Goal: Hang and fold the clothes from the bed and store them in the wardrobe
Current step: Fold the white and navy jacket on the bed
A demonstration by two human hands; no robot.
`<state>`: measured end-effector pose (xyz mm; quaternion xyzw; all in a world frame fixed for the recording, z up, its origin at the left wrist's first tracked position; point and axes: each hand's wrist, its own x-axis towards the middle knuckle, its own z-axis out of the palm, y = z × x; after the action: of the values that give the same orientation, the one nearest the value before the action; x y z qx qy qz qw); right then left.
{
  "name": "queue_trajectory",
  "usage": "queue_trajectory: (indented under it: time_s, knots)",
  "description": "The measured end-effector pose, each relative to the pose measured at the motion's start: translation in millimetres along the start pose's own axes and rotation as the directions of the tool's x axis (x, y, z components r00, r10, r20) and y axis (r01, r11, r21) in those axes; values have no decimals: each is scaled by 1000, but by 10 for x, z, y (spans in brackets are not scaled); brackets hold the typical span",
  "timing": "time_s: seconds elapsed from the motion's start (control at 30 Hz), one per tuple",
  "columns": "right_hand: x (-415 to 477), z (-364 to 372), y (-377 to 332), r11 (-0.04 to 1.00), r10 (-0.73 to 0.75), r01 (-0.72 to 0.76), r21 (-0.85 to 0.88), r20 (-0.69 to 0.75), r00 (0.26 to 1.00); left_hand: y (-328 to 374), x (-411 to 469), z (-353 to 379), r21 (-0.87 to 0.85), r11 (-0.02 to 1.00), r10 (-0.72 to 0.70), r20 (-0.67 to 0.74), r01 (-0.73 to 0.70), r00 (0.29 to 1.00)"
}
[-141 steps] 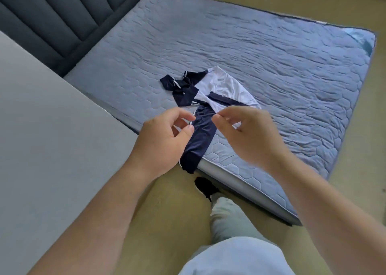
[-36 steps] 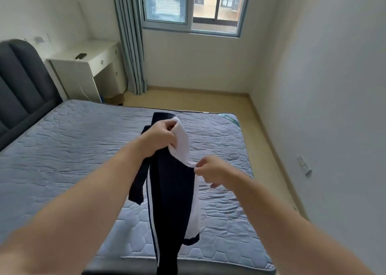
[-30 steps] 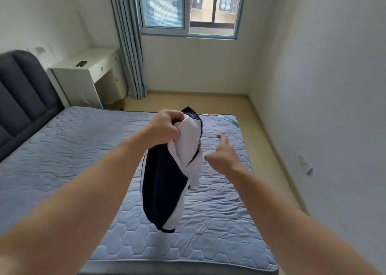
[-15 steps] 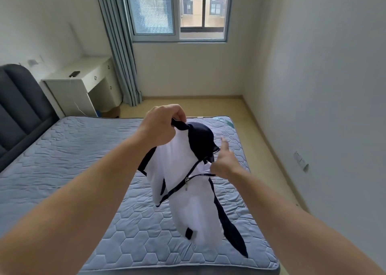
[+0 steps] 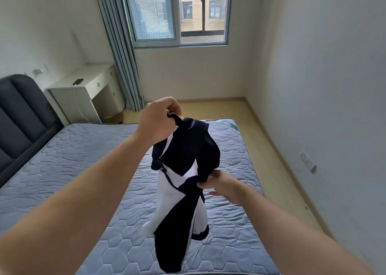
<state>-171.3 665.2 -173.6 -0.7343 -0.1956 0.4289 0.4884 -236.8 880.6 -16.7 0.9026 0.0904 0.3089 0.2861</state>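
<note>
Jacket (image 5: 186,155), navy and white with a zip, hangs in the air from my left hand (image 5: 156,124), over the near right part of the mattress (image 5: 83,159).

— How are you holding it?

— My left fingers are curled tight round the top of the jacket, at the collar, with my arm stretched out in front of me. The cloth drops in loose folds below. I cannot tell whether the hem touches the mattress.

— And the other hand?

— My right hand (image 5: 224,186) is lower, at the jacket's right side, with the thumb against a dark fold. The fingers look loose and nearly straight. Whether they nip the cloth I cannot tell.

— What is the surface like?

— A blue-grey quilted cover (image 5: 229,222) in a honeycomb pattern, a little wrinkled, lies over the whole mattress. A dark padded headboard (image 5: 20,116) stands along its left edge.

— And the room?

— A white desk (image 5: 83,84) fills the far left corner, past the headboard. A dark phone (image 5: 78,81) lies on top and a white cable (image 5: 81,114) hangs down its front. A grey-blue curtain (image 5: 121,51) hangs between the desk and the window (image 5: 177,13) opposite me. Pale yellow floor (image 5: 271,149) runs along the mattress's far and right edges. A socket (image 5: 308,164) sits low on the white right-hand wall (image 5: 334,86).
</note>
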Motion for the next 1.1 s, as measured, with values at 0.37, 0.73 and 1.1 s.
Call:
queue_trajectory:
  time_s: [0.37,0.73,1.1]
  knots:
    - [-131,-363,-688,925,-302,242,-293,-182,936,-669,84,-176,500,840,-360,220,212,906]
    - [-129,-744,-754,702,-442,146,-697,-264,857,-892,-93,-110,-22,878,-435,380,478,816]
    - [-274,-930,-716,751,-286,133,-646,-138,948,-901,-252,39,239,963,-226,451,127,863]
